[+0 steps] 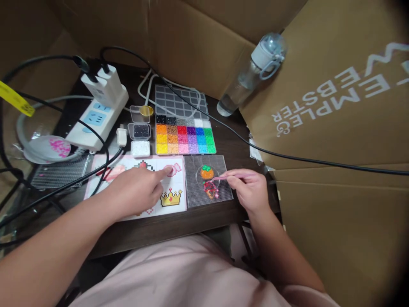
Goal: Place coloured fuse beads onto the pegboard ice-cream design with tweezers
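My left hand [137,187] rests over a pattern sheet [159,208], index finger stretched out to a pink candy picture [172,169] and the other fingers curled in, holding nothing. A yellow crown picture [171,198] lies just below that finger. In my right hand [251,189] are slim pink tweezers [238,175], tip pointing left over a clear pegboard [225,164]. An orange fruit shape with green leaves [207,172] made of beads sits on the board. Below it is a smaller red, pink and brown bead shape [211,190], close to the tweezers' tip.
Behind the sheet stands a sectioned box of coloured beads [187,136], its lid [180,100] open. Small bead cases [140,149] sit left of it. A power strip [96,121] with black cables is at left. A water bottle [239,81] stands against cardboard [338,204].
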`<state>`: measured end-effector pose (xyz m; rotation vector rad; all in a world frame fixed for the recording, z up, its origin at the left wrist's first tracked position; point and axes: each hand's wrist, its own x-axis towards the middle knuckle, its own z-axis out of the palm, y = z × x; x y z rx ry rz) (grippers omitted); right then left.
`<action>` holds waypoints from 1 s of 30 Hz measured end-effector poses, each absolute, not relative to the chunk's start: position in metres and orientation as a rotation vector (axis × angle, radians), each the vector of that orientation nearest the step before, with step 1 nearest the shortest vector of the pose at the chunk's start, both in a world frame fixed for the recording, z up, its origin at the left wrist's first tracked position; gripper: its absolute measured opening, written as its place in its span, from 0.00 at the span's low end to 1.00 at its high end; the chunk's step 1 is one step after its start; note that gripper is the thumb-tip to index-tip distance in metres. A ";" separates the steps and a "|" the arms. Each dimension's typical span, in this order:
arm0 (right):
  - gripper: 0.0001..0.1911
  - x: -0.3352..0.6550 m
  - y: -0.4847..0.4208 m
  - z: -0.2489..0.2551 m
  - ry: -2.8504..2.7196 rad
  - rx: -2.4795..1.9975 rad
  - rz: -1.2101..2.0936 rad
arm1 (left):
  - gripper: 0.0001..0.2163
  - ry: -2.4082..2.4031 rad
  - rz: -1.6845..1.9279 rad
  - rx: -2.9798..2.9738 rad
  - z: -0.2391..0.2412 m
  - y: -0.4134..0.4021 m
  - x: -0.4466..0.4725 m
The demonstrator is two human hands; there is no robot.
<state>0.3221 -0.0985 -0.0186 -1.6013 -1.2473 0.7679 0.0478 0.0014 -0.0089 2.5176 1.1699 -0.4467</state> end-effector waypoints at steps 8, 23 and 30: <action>0.05 0.323 -0.140 -0.044 -1.204 -1.563 0.672 | 0.25 1.197 -0.442 2.522 -0.010 0.002 0.047; 0.07 0.323 -0.138 -0.045 -1.306 -1.476 0.665 | 0.25 1.202 -0.425 2.506 -0.011 0.002 0.048; 0.08 0.322 -0.137 -0.045 -1.328 -1.476 0.652 | 0.25 1.187 -0.428 2.526 -0.012 0.003 0.046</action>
